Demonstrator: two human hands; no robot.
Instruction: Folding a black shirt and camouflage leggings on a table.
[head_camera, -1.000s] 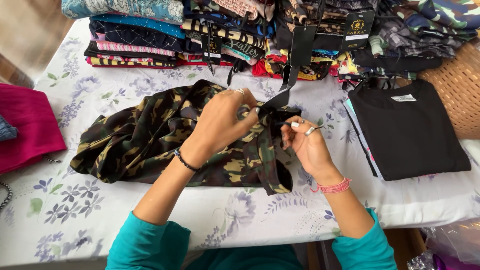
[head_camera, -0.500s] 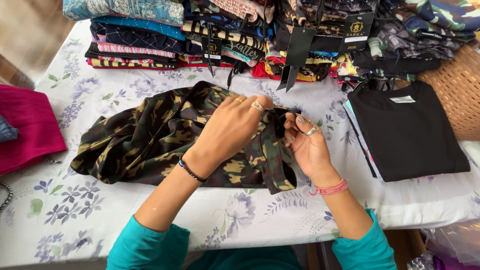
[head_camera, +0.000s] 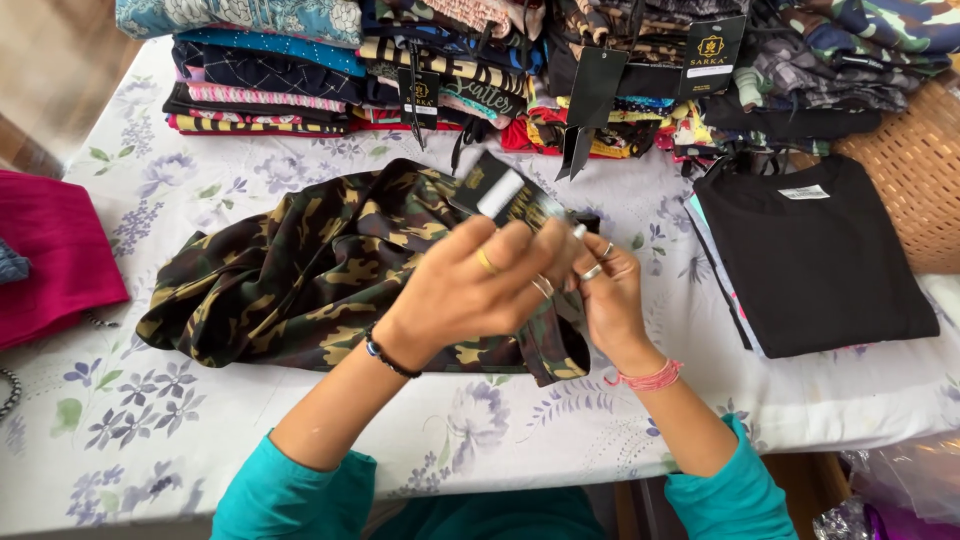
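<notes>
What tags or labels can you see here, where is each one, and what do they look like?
Hang tag: held at both hands' fingertips over the camouflage garment; black rectangle with a white patch.
Hang tag: hanging from the clothes stack at the back; black with a gold emblem.
Neck label: on the folded black shirt; small white rectangle.

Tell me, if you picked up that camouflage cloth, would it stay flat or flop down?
The camouflage cloth would probably flop: it already lies in soft folds and wrinkles on the table. It looks thin, so likely light. The dark card tag at the hands looks stiffer and may keep its shape.
</notes>
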